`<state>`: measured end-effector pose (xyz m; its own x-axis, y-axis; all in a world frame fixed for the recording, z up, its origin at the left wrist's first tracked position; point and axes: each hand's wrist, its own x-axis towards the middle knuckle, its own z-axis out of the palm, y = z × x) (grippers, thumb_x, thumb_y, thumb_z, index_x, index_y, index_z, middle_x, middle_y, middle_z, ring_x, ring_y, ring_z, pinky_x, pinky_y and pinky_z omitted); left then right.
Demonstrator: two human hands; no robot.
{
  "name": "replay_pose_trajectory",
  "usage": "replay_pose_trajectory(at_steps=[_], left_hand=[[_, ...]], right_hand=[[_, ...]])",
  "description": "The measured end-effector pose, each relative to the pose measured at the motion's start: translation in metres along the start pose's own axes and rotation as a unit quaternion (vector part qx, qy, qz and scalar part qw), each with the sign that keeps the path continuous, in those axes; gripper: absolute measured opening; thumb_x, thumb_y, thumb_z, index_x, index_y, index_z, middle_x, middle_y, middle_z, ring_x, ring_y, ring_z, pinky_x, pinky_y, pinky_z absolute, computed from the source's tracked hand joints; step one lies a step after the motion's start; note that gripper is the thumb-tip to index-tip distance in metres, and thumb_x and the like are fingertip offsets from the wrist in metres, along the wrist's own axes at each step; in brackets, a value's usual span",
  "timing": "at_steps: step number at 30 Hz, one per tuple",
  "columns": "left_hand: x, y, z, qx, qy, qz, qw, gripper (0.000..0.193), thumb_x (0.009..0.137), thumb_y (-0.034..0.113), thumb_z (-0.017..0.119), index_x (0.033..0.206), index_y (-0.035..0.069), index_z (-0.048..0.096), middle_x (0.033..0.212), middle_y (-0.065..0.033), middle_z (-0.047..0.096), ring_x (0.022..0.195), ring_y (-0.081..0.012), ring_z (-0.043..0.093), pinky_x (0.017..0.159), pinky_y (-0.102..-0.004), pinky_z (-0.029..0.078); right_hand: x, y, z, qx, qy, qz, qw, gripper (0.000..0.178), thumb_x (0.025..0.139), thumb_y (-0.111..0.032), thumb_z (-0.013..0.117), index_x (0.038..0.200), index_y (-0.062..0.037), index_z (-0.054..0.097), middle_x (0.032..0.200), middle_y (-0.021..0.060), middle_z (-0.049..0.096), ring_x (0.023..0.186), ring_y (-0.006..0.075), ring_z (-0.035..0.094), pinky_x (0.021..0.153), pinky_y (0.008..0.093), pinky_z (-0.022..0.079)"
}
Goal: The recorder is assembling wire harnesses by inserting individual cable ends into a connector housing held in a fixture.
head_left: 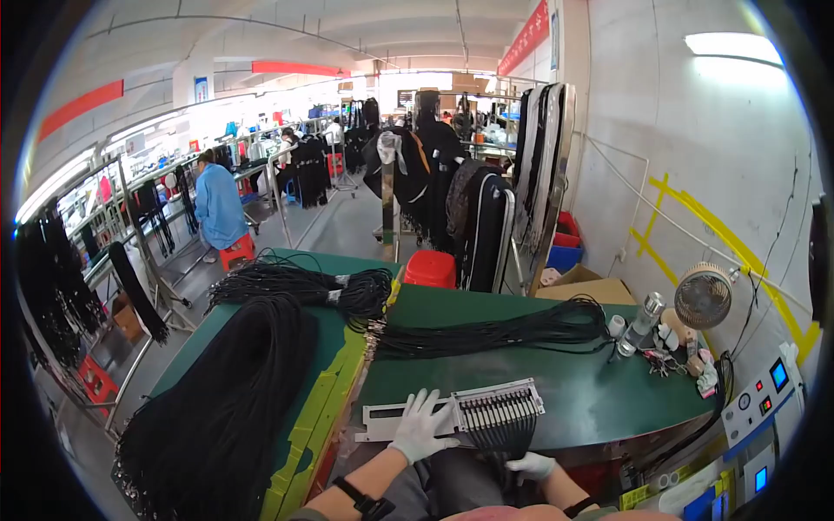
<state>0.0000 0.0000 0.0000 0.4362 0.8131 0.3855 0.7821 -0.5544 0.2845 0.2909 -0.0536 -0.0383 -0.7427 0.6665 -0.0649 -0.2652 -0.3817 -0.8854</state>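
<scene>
Left hand (423, 428) splayed over fixture (382, 426); right hand (531, 466) beside cords (511, 437).

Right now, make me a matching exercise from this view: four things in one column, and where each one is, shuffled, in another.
Things:
1. Left hand
2. Right hand
3. Round fan
4. Nearest red stool

Places:
A. Just past the far edge of the green table
B. Close to the black cords at the table's near edge
C. On the pale panel, fingers spread
D. Right of the clear bottle

Pairs: 1-C, 2-B, 3-D, 4-A
</scene>
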Motion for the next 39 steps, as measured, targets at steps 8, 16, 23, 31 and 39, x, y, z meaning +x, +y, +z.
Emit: replay_pose_trajectory(at_steps=[8,16,23,31,39], left_hand=[[0.018,0.016,0.013,0.083,-0.035,0.027,0.996,0.081,0.068,0.06,0.073,0.131,0.012,0.057,0.138,-0.0193,0.049,0.13,-0.0376,0.042,0.109,-0.058,0.028],[0.037,0.01,0.011,0.057,-0.084,0.034,0.994,0.084,0.06,0.052,0.08,0.129,0.009,0.058,0.133,-0.0183,0.052,0.127,-0.0358,0.045,0.109,-0.0564,0.029],[0.028,0.015,0.004,0.064,-0.096,0.046,0.992,0.084,0.06,0.032,0.082,0.133,0.004,0.052,0.133,-0.0214,0.049,0.126,-0.038,0.044,0.111,-0.0516,0.027],[0.034,0.02,0.016,0.075,-0.116,0.05,0.989,0.087,0.063,0.031,0.08,0.139,0.004,0.047,0.14,-0.0226,0.045,0.129,-0.0399,0.041,0.112,-0.0537,0.025],[0.034,0.005,0.026,0.101,-0.135,0.067,0.983,0.086,0.076,0.051,0.068,0.145,0.006,0.042,0.146,-0.0233,0.039,0.133,-0.0413,0.038,0.114,-0.0575,0.021]], right_hand=[[-0.011,-0.013,0.019,0.053,0.117,0.007,0.992,0.041,0.094,-0.023,0.063,0.128,-0.0011,0.056,0.088,0.0041,0.061,0.074,0.015,0.06,0.076,0.0343,0.053],[-0.013,-0.015,0.042,0.144,0.193,0.041,0.97,0.033,0.099,-0.027,0.058,0.121,-0.0037,0.062,0.058,-0.0067,0.037,0.046,0.0058,0.033,0.049,0.0276,0.042],[-0.006,0.015,0.041,0.136,0.229,0.042,0.963,0.029,0.095,-0.031,0.063,0.114,-0.0091,0.066,0.059,-0.0068,0.039,0.045,0.0055,0.034,0.042,0.0272,0.037],[-0.023,0.026,0.027,0.165,0.193,0.06,0.965,0.025,0.091,-0.036,0.066,0.104,-0.0136,0.067,0.059,-0.0059,0.041,0.044,0.0064,0.035,0.043,0.0289,0.04],[-0.023,0.01,0.027,0.122,0.19,0.108,0.968,0.024,0.094,-0.032,0.063,0.108,-0.012,0.065,0.058,-0.0047,0.042,0.041,0.0073,0.035,0.04,0.0293,0.039]])
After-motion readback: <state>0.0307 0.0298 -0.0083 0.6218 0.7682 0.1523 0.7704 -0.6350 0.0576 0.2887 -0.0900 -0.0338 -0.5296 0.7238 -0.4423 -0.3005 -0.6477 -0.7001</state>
